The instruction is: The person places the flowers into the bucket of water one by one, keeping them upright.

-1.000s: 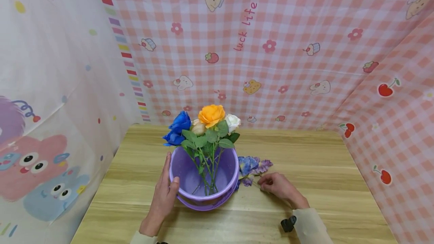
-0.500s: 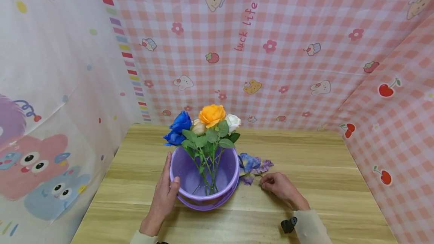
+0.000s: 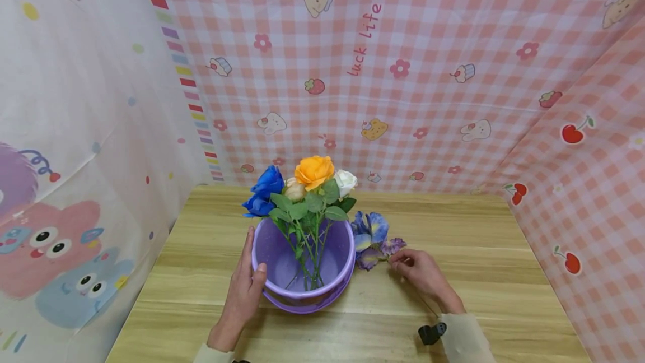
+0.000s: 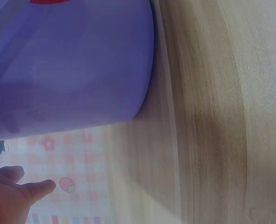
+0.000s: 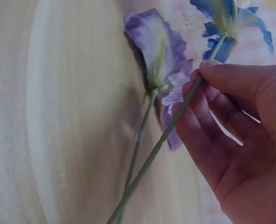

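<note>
A purple bucket (image 3: 274, 242) stands on the table, its rim facing up. My left hand (image 3: 242, 293) rests against its left side, fingers fairly straight along the outer wall and thumb by the rim. To the bucket's right, my right hand (image 3: 423, 276) pinches the green stem of a blue iris (image 3: 377, 226) between thumb and fingertips, as the right wrist view shows. Under that stem a purple iris (image 5: 152, 51) lies on the table, its own stem crossing the held one. Inside the bucket lean blue roses (image 3: 268, 182), an orange rose (image 3: 314, 171) and a white rose (image 3: 345, 182).
The wooden table (image 3: 453, 223) ends at a pink checked cloth (image 3: 403, 99) behind and on the right. A pale printed cloth (image 3: 101, 128) hangs on the left. A beige bud (image 3: 294, 189) stands among the roses.
My right hand has shifted slightly right and up with the blue iris, whose bloom has lifted off the purple one. The left hand and the bucket have stayed put.
</note>
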A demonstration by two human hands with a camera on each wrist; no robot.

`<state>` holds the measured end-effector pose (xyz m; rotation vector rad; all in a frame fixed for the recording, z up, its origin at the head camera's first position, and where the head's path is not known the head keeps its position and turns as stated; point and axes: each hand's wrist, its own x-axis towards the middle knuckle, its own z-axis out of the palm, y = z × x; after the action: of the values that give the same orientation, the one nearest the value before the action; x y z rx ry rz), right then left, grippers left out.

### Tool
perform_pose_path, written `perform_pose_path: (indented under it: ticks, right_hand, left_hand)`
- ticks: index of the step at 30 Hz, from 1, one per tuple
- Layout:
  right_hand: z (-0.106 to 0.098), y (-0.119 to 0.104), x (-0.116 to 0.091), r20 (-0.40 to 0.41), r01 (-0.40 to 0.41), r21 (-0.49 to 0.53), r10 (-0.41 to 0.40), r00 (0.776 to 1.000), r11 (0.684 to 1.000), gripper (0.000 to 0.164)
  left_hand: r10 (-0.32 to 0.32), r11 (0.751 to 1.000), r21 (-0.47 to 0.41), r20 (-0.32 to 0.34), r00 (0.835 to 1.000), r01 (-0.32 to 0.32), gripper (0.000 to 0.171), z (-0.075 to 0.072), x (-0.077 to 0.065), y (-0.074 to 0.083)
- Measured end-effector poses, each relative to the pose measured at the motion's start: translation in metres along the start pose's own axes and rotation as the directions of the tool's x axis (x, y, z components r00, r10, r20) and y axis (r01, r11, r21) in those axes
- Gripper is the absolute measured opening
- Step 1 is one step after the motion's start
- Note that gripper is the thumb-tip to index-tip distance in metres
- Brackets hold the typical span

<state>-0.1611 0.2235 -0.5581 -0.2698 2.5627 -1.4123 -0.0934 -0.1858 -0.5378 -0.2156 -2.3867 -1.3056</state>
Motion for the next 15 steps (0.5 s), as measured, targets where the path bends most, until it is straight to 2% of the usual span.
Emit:
perform_pose_path:
  ticks: [5,15]
  right_hand:
    - [-0.003,-0.005,0.001,-0.073,-0.002,0.002,0.002,0.997,1.0,0.013]
    - [-0.007,-0.017,0.0,-0.206,0.037,-0.014,-0.039,0.978,0.999,0.012]
  left_hand:
    - [0.001,1.0,-0.005,0.0,1.0,-0.001,0.076,0.0,0.0,0.0]
    - [0.004,1.0,-0.02,0.001,1.0,-0.004,0.076,0.0,0.0,0.0]
